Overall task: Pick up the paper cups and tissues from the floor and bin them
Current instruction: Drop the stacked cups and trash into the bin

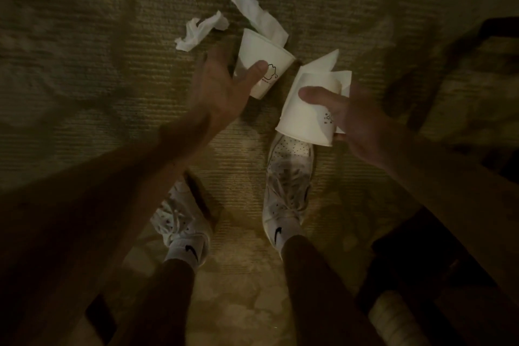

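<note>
My left hand grips a white paper cup with a small black drawing, thumb across its side. A second white paper cup is held in my right hand, thumb on top, together with a folded tissue behind it. On the carpet beyond lie a crumpled tissue to the left and a longer flattened tissue just behind the left cup.
Dim room with a ribbed beige carpet. My two white sneakers stand below the hands. Dark furniture fills the lower right, and another dark shape sits at the right edge.
</note>
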Motion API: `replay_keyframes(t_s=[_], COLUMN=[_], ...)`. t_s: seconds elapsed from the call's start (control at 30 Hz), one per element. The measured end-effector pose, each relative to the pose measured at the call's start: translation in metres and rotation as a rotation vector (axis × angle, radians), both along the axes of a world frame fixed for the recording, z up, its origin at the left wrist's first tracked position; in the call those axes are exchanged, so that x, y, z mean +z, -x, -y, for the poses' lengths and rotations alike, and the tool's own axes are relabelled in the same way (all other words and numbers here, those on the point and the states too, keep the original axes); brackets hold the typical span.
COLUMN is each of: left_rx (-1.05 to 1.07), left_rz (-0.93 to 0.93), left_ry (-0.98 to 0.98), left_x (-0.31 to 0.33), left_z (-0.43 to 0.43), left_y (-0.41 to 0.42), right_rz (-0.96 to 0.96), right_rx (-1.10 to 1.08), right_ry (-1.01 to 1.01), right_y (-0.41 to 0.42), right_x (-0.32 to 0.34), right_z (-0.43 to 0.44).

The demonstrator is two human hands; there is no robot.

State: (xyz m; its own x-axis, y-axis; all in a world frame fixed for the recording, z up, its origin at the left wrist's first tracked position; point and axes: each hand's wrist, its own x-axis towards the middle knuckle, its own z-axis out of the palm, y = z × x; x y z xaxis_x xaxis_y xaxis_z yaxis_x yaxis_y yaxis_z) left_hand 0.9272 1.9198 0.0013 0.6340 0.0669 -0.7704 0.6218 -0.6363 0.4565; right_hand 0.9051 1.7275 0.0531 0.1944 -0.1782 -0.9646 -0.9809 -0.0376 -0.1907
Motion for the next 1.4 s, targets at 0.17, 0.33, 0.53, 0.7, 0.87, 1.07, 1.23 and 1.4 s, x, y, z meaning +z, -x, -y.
replay_keyframes(t_s=[0.17,0.33,0.53,0.7,0.87,1.07,1.23,1.4], left_rx=[-0.011,-0.093,-0.155,-0.361,-0.578,-0.637,-0.673,-0.823], left_rz=[-0.034,0.008,-0.02,0.261,0.314,0.282,0.263,0.326], left_ry=[-0.013,-0.047,-0.08,-0.364,-0.283,-0.14,-0.111,-0.012], left_x=[-0.028,-0.039,-0.036,-0.004,-0.021,-0.033,-0.013,-0.002], left_z=[0.012,0.033,0.028,-0.016,-0.049,-0.043,-0.036,-0.022], left_y=[-0.005,0.005,0.022,0.013,-0.018,-0.016,0.005,-0.021], right_rz=[-0.013,0.006,0.013,0.05,0.086,0.099,0.082,0.084], right_rx=[0.004,0.044,0.065,0.066,0.079,0.077,0.056,0.006], right_ry=[-0.014,0.012,0.008,-0.007,0.022,0.01,0.029,0.006], right_y=[-0.003,-0.004,-0.006,-0.014,-0.023,-0.02,-0.015,-0.013], right_x=[-0.012,-0.022,-0.032,-0.029,-0.029,-0.027,-0.021,-0.017], right_z=[0.013,0.022,0.02,0.011,-0.004,-0.007,-0.006,-0.006])
